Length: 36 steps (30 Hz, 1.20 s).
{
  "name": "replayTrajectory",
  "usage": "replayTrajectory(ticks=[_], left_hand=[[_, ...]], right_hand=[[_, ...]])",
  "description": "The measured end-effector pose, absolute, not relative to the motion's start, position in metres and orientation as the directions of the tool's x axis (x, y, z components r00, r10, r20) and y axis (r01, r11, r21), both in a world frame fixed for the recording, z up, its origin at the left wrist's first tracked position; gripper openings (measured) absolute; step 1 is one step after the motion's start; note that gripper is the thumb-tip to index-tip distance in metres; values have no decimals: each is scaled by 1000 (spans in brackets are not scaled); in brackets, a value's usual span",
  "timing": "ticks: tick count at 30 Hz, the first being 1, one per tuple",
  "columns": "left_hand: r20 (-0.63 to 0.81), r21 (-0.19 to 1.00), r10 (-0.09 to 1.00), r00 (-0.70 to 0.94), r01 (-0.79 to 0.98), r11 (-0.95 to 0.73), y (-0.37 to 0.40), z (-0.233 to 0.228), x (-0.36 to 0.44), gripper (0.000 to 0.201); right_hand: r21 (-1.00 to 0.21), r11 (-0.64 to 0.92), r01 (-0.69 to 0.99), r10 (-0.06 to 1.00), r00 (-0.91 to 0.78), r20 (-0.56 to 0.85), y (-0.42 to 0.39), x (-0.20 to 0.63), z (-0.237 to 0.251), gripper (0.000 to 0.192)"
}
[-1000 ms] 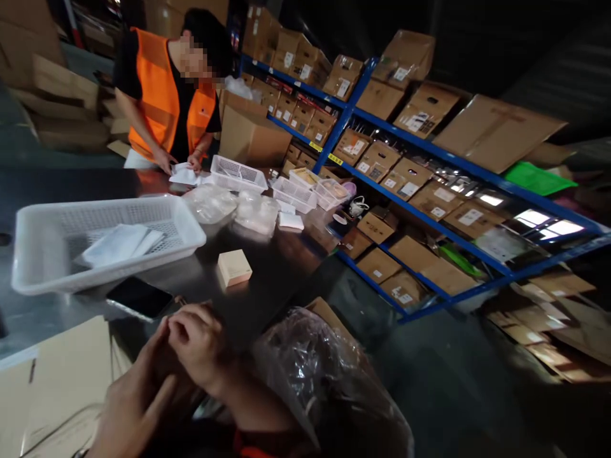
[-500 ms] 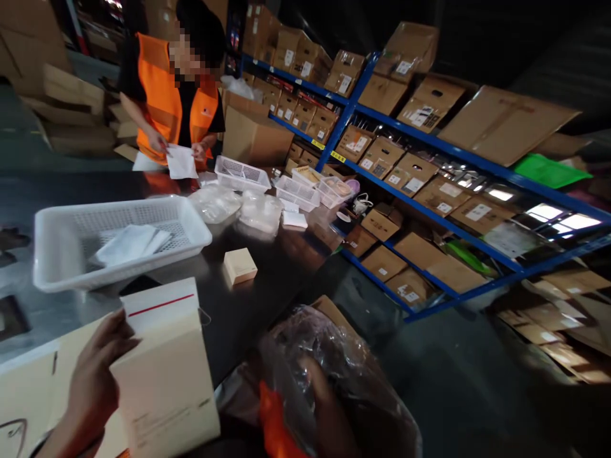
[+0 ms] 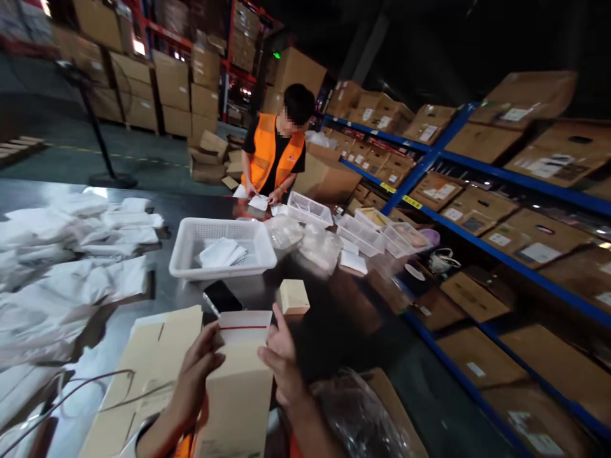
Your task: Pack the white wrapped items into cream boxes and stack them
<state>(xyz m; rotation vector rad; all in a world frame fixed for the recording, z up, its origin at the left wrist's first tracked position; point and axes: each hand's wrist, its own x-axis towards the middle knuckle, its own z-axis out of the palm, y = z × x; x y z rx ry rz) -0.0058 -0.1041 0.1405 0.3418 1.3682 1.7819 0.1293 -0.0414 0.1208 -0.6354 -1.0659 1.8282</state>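
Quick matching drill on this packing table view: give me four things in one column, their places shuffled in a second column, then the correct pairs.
Things:
1. white paper envelope
2. black phone
3. small beige box
4. folded white bags

Places:
A. lying inside the white basket
B. flat on the dark table, just before the basket's near edge
C. held upright between the left hand and the right hand
D. standing on the table right of the phone, beyond the right hand

Pairs: 1-C, 2-B, 3-D, 4-A
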Motion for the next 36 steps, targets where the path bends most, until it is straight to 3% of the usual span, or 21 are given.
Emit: replayTrajectory(ticks=[2,4,6,8,13,20,23,27,30,33,36], left_hand=[[-238,895,775,-585,-442,-59,-108,134,-14,37],[-92,934,832,-547,-337,-118,-112,123,-23,31],[128,947,853,-506,-193,-257,-117,112,-30,47],[285,925,816,-503,-79,-371,-119,104,-33,56],[314,943,814,-489,63,-327,-121,106,-35,31],[438,885,789,-431,53,-462,-117,112,-40,25],[379,910,811,-445,17,-415,-113,106,-42,26],[134,968,789,-600,-93,-234,-104,89,-48,37],[-82,977,641,-763,-188,-99,-101,72,-63,37],[-209,972,482,-851,-234,8,-107,52,-83,30],[-322,940,331,-887,-341,-1,-121,32,-99,35]], right_hand=[[-874,-182,-451,881,-470,59,-42,127,117,107],[-915,-93,-393,847,-515,135,-40,129,112,112],[-954,36,-299,803,-560,206,-38,131,110,94],[-954,184,-236,766,-574,290,-36,130,115,62],[-886,388,-253,681,-570,461,-34,120,135,30],[-857,456,-241,674,-535,510,-31,113,140,18],[-865,427,-263,679,-539,499,-28,106,138,12],[-921,343,-187,714,-585,385,-15,88,124,11],[-947,313,-69,674,-686,273,10,55,101,16],[-982,188,28,550,-831,81,42,-9,69,35],[-991,101,85,522,-853,-20,68,-98,37,52]])
